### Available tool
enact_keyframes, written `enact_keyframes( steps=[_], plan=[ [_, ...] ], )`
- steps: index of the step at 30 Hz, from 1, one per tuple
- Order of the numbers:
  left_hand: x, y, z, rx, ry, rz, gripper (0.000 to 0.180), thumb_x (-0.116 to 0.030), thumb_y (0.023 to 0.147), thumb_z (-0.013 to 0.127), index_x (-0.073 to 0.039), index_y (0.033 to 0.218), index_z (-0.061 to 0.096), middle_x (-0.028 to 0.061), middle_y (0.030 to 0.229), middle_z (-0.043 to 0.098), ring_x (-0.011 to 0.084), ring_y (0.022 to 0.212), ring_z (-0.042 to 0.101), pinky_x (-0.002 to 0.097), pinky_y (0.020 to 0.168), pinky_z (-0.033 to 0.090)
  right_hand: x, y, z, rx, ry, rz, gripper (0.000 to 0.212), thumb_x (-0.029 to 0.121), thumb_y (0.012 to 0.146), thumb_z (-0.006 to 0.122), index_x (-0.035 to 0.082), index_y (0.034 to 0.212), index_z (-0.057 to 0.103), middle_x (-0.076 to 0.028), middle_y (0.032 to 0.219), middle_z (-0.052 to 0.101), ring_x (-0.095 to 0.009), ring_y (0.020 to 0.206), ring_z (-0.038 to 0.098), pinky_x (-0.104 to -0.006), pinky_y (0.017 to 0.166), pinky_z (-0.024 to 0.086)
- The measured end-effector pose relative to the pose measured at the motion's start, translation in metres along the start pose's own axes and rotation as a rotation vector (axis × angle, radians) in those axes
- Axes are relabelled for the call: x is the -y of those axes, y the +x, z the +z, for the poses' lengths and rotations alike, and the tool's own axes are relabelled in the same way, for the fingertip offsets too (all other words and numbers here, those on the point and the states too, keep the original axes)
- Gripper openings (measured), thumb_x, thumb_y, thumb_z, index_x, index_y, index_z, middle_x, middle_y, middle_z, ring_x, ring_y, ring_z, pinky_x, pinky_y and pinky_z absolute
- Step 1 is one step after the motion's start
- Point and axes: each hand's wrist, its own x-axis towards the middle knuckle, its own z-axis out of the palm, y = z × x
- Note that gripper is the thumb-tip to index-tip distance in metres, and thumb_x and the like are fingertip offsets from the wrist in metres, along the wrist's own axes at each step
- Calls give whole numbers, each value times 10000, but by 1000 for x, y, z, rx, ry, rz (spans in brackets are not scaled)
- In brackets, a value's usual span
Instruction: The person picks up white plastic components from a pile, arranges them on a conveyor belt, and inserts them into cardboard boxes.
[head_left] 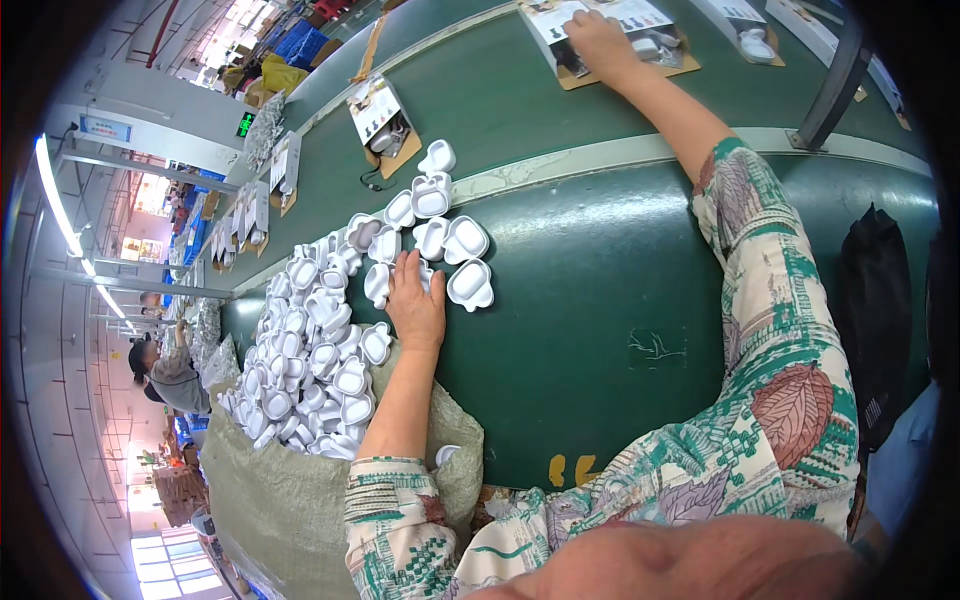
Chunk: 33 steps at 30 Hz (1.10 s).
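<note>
At the near left corner of the green desk (580, 300), a woven sack (260, 490) lies slack below a heap of white plastic shells (350, 378), which runs along the left side toward the far edge. The left hand (415, 310) lies at the heap's right margin, fingers nearly together and thumb apart, over a shell; whether they grip it, I cannot tell. More shells lie loose around it, some reaching the rail (560, 160) at the far edge.

Beyond the rail, on the conveyor belt (480, 90), the right hand (600, 45) is over an open carton (645, 15), fingers bent downward; what they hold, if anything, is hidden. The step in hand seems to be handling the carton's contents while sorting shells; the next move probably calls for a secure pinch on one shell.
</note>
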Motion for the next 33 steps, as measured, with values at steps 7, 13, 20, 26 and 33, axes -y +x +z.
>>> enact_keyframes(
  steps=[7,13,20,26,33],
  plan=[
    [14,-3,2,-40,45,41,459,-274,818,584,-76,1218,476,160,1279,467,361,1148,448,439,932,386,124,-2,-27,152,557,-389,122,99,759,510,69,866,560,-87,933,547,-254,919,551,-384,736,475],
    [7,1,5,-28,41,23,478,-283,807,592,-90,1227,473,145,1293,460,356,1161,441,443,939,380,148,-11,-20,326,522,-401,91,128,763,549,70,810,602,-70,932,555,-237,954,515,-372,751,442],
    [13,-2,1,-16,9,8,471,-280,812,582,-84,1226,474,152,1295,458,356,1164,438,444,930,388,145,4,-17,164,550,-396,111,140,749,572,50,807,602,-69,928,556,-228,956,515,-375,743,438],
    [10,-1,2,-25,5,19,474,-280,811,586,-84,1228,471,152,1294,459,361,1160,442,448,932,387,138,35,19,131,360,-304,113,106,766,516,49,772,614,-86,977,556,-236,980,520,-377,738,445],
    [4,-1,2,-22,6,19,471,-282,814,585,-86,1227,470,151,1294,457,360,1161,441,460,921,388,124,29,27,-11,272,-54,165,146,766,540,95,919,574,-65,983,549,-239,956,533,-398,744,443]
  ],
)
